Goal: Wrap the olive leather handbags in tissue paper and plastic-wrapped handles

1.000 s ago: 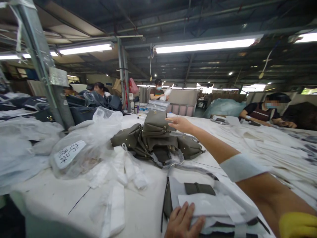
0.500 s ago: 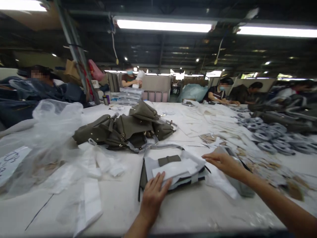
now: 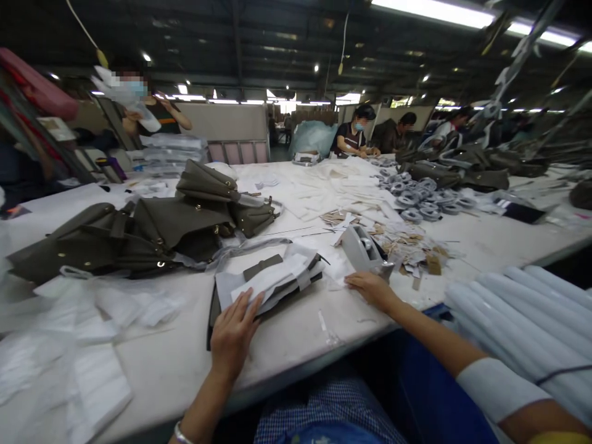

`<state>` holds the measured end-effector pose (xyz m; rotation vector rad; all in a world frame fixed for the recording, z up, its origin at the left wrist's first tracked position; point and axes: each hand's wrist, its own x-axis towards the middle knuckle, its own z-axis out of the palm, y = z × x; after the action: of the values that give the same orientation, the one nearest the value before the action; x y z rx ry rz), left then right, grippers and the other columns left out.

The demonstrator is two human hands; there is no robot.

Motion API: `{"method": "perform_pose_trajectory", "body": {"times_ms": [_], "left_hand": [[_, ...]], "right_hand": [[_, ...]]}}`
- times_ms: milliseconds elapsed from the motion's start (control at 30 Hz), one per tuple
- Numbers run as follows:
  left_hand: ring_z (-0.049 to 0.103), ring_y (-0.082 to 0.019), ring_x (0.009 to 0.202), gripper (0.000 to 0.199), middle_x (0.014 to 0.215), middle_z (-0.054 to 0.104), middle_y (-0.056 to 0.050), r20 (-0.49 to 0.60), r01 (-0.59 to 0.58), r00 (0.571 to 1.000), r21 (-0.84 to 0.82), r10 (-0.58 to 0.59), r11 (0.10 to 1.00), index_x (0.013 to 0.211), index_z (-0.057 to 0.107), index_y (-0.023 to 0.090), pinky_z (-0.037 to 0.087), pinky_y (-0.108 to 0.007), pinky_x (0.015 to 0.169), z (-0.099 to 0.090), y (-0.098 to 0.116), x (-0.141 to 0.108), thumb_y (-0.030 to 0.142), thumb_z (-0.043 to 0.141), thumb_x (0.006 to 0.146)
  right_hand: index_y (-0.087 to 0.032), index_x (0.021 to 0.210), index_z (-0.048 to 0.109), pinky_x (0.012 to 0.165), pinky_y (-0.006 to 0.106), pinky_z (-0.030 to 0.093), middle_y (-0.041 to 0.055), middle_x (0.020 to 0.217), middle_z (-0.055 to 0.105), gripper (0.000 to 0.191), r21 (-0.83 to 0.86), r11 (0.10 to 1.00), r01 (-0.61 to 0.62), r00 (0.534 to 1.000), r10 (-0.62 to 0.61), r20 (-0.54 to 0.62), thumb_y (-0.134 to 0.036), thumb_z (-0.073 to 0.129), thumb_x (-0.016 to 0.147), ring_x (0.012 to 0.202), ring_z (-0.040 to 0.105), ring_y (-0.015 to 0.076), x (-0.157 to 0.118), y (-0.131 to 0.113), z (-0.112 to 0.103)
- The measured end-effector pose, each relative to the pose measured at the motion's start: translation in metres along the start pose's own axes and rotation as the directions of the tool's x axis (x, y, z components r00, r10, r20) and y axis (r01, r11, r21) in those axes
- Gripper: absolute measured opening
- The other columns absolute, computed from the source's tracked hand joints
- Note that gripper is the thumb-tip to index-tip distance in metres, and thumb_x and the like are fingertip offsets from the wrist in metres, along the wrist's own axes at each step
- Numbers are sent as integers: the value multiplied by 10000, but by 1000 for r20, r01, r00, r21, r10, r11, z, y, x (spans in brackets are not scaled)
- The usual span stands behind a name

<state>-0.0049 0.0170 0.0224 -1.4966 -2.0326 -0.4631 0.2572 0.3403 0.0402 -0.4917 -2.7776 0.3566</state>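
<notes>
My left hand [image 3: 235, 330] lies with fingers spread on white paper [image 3: 272, 277] over a folded olive-green bag [image 3: 287, 295]. The bag is flat, with a pale band round its right part and a strap [image 3: 259, 246] wrapped in clear film curving behind it. To the right, my right hand [image 3: 370, 291] reaches out with fingers stretched, just in front of a grey tape dispenser [image 3: 358, 250]. Whether its fingertips touch the dispenser is unclear. I see nothing held in it.
Olive-green bags [image 3: 152, 228] are heaped at the left, near white paper and film [image 3: 92, 376]. Beyond the dispenser lie cardboard scraps [image 3: 411, 246] and grey wrapped rings [image 3: 419, 197]. White rolls [image 3: 522, 308] stand at the right past the table edge. Co-workers [image 3: 354, 135] sit across the table.
The view has swung right. My right hand has moved from the bag's right edge to the front of the tape dispenser. My left hand stays on the bag.
</notes>
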Motion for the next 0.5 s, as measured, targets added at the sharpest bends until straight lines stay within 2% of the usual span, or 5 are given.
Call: {"method": "perform_pose_trajectory", "body": {"times_ms": [167,300,400,500], "left_hand": [[532,-270,1297,599,1497,476,-54,21,18,1000,1,-18,1000,1509,359,290,420,-405,1011,-2,1,2,173,533,948],[521,-268,1308,612,1500,471,-61,22,38,999,-23,-37,999,1517,339,291,423,-402,1002,-5,1,5,174,535,949],[513,-259,1317,626,1503,468,-62,13,61,998,-40,-61,997,1525,313,298,424,-394,1001,-5,0,9,192,544,953],[522,-254,1308,638,1494,482,-59,-4,80,997,-57,-81,995,1529,300,300,435,-386,987,-6,-2,12,228,563,952]], "right_hand": [[-226,999,781,830,360,571,70,1028,769,221,-10,998,-59,997,58,-51,-230,568,941,942,729,265,7,-4,-7],[-218,960,785,842,380,578,60,987,776,201,59,991,-117,980,125,-156,-255,590,926,935,736,267,14,-13,-23],[-230,946,783,865,386,575,42,977,778,187,195,977,-91,951,143,-272,-308,616,912,935,735,256,14,-41,-42],[-235,961,779,828,347,585,37,1004,773,213,338,940,-35,949,138,-284,-363,615,918,928,733,234,9,-82,-61]]}}
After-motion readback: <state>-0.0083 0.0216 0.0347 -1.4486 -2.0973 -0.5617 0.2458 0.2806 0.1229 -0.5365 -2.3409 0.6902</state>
